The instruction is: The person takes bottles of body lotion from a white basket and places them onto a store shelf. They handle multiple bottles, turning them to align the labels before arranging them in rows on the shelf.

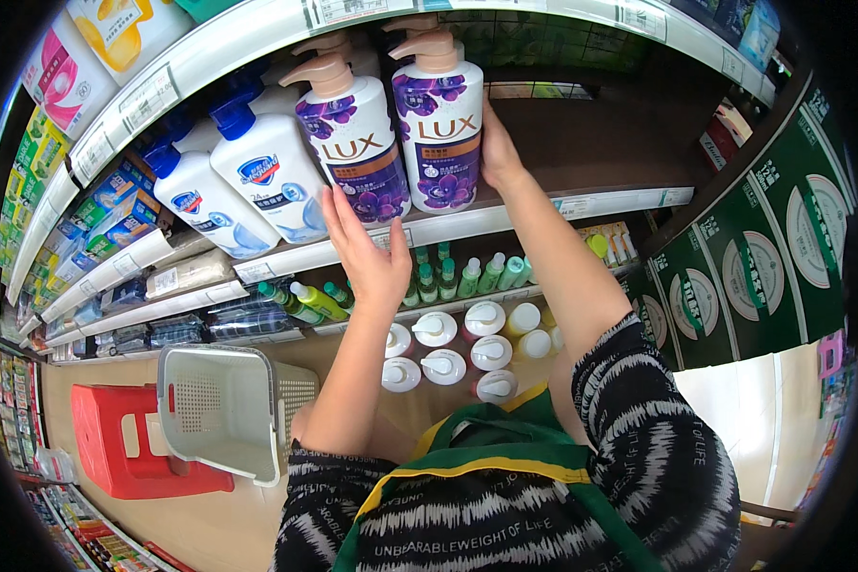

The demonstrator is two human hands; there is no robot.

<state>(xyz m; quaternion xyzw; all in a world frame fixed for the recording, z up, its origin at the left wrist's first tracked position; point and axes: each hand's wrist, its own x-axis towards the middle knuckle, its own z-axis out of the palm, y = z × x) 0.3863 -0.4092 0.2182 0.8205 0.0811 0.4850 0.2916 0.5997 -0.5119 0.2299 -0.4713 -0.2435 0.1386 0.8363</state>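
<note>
Two white and purple Lux pump bottles stand side by side at the front of a shelf, a left one (361, 154) and a right one (440, 136), with more pumps behind them. My left hand (368, 250) is at the lower front of the left bottle, fingers extended and apart, its fingertips near the neighbouring Safeguard pump bottle (268, 168). My right hand (498, 146) lies against the right side of the right bottle; some of its fingers are hidden behind it. A smaller Safeguard bottle (211, 204) stands farther left.
Below are green bottles (447, 279) on a lower shelf and several white-topped pump bottles (443, 365) on the floor. A grey plastic basket (218, 415) and a red plastic stool (114, 443) stand at lower left. Green cartons (751, 257) are stacked at right. An upper shelf edge (207, 53) overhangs the bottles.
</note>
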